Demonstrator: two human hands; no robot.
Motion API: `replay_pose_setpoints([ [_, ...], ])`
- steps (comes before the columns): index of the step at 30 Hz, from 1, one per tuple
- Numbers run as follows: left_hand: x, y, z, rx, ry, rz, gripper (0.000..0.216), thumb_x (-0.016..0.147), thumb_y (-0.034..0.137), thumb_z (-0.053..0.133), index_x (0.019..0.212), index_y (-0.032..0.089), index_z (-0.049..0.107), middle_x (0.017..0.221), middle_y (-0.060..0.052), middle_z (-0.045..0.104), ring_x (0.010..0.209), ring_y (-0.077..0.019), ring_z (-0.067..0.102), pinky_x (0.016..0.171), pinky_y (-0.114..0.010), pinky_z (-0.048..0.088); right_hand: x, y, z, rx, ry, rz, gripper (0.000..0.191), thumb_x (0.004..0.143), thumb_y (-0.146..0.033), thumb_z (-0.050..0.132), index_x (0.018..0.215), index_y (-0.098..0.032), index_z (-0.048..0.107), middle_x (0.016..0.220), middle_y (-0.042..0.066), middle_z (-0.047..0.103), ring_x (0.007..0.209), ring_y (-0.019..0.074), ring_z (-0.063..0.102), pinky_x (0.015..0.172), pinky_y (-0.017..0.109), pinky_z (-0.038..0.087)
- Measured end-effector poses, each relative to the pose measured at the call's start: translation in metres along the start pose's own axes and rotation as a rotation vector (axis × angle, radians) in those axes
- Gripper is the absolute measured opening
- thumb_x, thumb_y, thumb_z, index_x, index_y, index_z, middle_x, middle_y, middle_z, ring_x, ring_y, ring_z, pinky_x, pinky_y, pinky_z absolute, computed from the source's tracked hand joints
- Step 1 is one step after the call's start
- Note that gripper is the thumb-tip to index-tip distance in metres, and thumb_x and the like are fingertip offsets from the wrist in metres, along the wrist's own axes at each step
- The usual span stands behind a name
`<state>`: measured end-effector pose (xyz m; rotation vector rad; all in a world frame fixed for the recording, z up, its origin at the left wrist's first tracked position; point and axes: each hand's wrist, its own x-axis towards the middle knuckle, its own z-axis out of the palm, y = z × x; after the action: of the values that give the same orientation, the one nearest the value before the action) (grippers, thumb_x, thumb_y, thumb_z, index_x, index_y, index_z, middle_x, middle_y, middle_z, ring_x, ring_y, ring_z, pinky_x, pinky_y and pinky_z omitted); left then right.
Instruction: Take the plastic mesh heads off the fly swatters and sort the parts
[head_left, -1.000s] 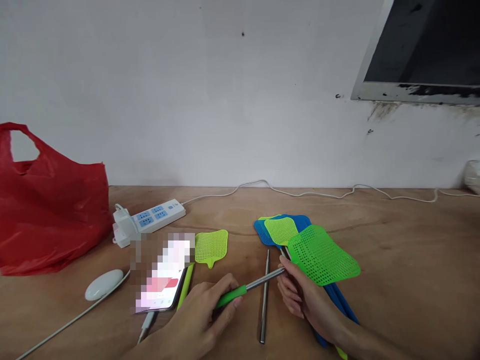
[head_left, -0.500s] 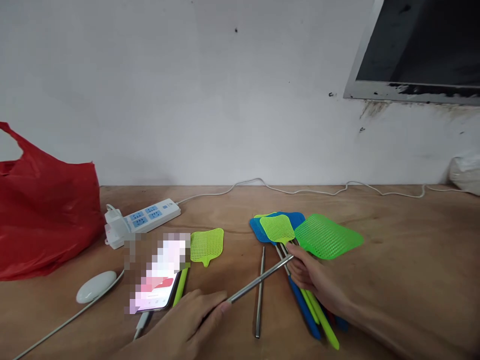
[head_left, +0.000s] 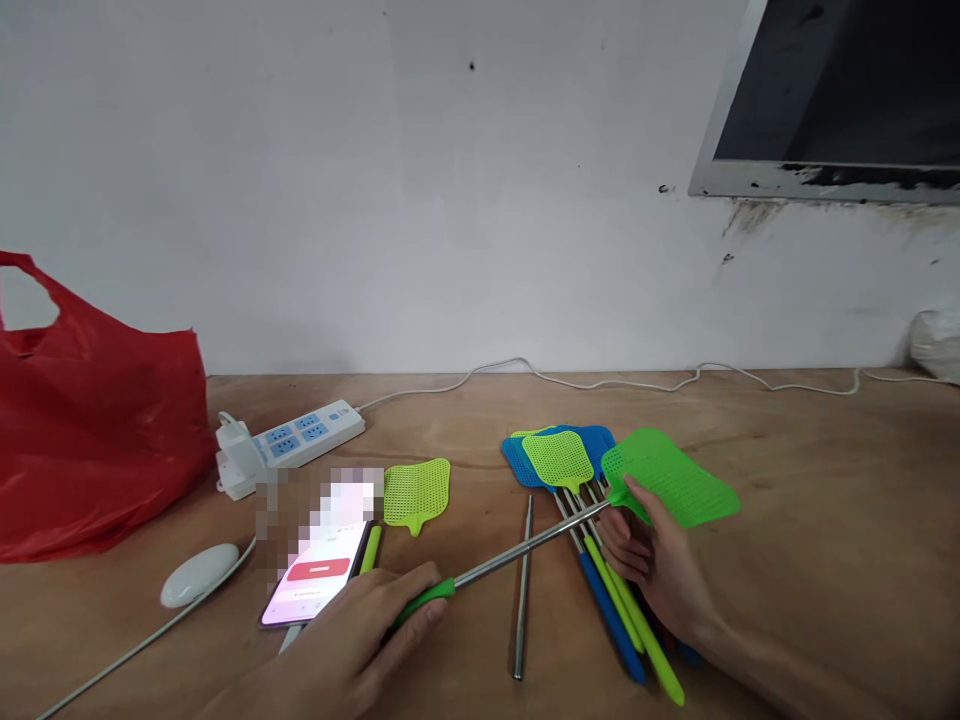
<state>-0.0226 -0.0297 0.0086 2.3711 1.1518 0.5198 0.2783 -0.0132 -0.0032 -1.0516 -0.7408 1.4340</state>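
A green fly swatter (head_left: pixel 671 478) with a metal rod is held across the wooden table between both hands. My left hand (head_left: pixel 367 630) is closed around its green handle. At the other end, my right hand (head_left: pixel 652 555) grips the swatter near where the rod meets the mesh head. Below that hand lies a pile of fly swatters (head_left: pixel 559 460) with blue and yellow-green heads and handles. Under the held rod rests a loose metal rod (head_left: pixel 522 600). A separate yellow-green swatter head (head_left: pixel 417 492) and a yellow-green handle (head_left: pixel 370 550) lie near my left hand.
A lit phone (head_left: pixel 319 570) lies left of my left hand, partly blurred. Further left are a white oval device (head_left: pixel 199 575), a white power strip (head_left: pixel 307 440) and a red plastic bag (head_left: pixel 97 440). A white cable (head_left: pixel 585 384) runs along the wall.
My right hand has shifted slightly right along the swatter to the base of its head. More of the green handle shows in my left hand, which has moved slightly left.
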Motion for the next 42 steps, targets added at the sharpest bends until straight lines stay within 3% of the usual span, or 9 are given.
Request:
replay_pose_setpoints([
  [8,0.008,0.004,0.000,0.063,-0.079,-0.005,0.035,0.105,0.044,0.031,0.092,0.026,0.058,0.079,0.001,0.065,0.071,-0.0198,0.061,0.066,-0.028,0.044,-0.004,0.008,0.003,-0.016,0.204,-0.075,0.062,0.064,-0.063,0.077,0.052,-0.025,0.030,0.050,-0.007,0.030,0.043,0.0091,0.025,0.043,0.027,0.026],
  [12,0.015,0.014,0.014,0.002,-0.081,-0.020,0.035,0.105,0.043,0.028,0.092,0.025,0.055,0.085,-0.002,0.066,0.078,-0.0214,0.062,0.069,-0.030,0.044,-0.015,0.021,0.024,-0.065,-0.059,-0.061,0.060,0.073,-0.069,0.069,0.052,-0.024,0.036,0.045,-0.008,0.026,0.040,0.0080,0.018,0.040,0.027,0.012],
  [17,0.017,0.018,0.023,-0.061,-0.115,-0.064,0.040,0.105,0.049,0.027,0.091,0.024,0.054,0.085,-0.002,0.065,0.080,-0.0210,0.061,0.074,-0.032,0.045,-0.015,0.018,0.031,-0.108,-0.089,-0.059,0.061,0.070,-0.070,0.071,0.052,-0.023,0.036,0.043,-0.010,0.025,0.039,0.0062,0.017,0.040,0.025,0.012],
  [24,0.024,0.020,0.025,-0.156,-0.068,-0.087,0.041,0.103,0.053,0.030,0.095,0.026,0.060,0.091,0.000,0.069,0.090,-0.0216,0.063,0.080,-0.031,0.049,-0.007,0.012,0.027,-0.308,-0.104,-0.118,0.046,0.078,-0.066,0.065,0.073,-0.021,0.064,0.050,-0.005,0.044,0.043,0.0105,0.036,0.039,0.024,0.026],
  [29,0.030,0.022,0.023,-0.170,0.011,-0.039,0.029,0.103,0.043,0.036,0.104,0.026,0.060,0.104,-0.001,0.070,0.098,-0.0219,0.064,0.088,-0.032,0.051,-0.003,0.008,0.033,-0.149,-0.180,-0.119,0.046,0.072,-0.064,0.073,0.075,-0.019,0.066,0.069,0.003,0.063,0.056,0.0156,0.056,0.038,0.022,0.038],
  [33,0.033,0.022,0.023,-0.078,0.063,0.006,0.022,0.102,0.030,0.039,0.104,0.023,0.060,0.104,-0.005,0.068,0.097,-0.0227,0.065,0.087,-0.035,0.052,0.011,0.003,0.026,-0.121,-0.021,-0.181,0.045,0.073,-0.061,0.075,0.068,-0.019,0.061,0.054,-0.003,0.054,0.042,0.0091,0.044,0.036,0.020,0.034],
  [36,0.033,0.023,0.023,-0.008,0.001,0.115,0.022,0.099,0.021,0.043,0.111,0.023,0.061,0.117,-0.007,0.066,0.107,-0.0238,0.063,0.096,-0.038,0.051,0.026,-0.002,0.017,-0.259,0.001,-0.154,0.046,0.076,-0.064,0.068,0.067,-0.021,0.056,0.048,-0.007,0.045,0.036,0.0071,0.032,0.034,0.021,0.024],
  [39,0.031,0.024,0.021,0.055,-0.099,0.248,0.042,0.096,0.014,0.047,0.136,0.027,0.052,0.140,-0.005,0.059,0.128,-0.0240,0.054,0.111,-0.042,0.041,0.039,-0.005,0.010,-0.630,-0.055,-0.243,0.051,0.082,-0.069,0.056,0.062,-0.022,0.052,0.043,-0.008,0.036,0.036,0.0084,0.027,0.037,0.023,0.019],
  [42,0.031,0.024,0.019,0.090,-0.196,0.346,0.063,0.093,0.009,0.049,0.150,0.032,0.037,0.153,-0.001,0.047,0.140,-0.0243,0.043,0.117,-0.044,0.036,0.047,-0.005,0.006,-0.816,-0.053,-0.343,0.050,0.080,-0.065,0.061,0.057,-0.021,0.053,0.042,-0.007,0.034,0.040,0.0104,0.029,0.042,0.025,0.017],
])
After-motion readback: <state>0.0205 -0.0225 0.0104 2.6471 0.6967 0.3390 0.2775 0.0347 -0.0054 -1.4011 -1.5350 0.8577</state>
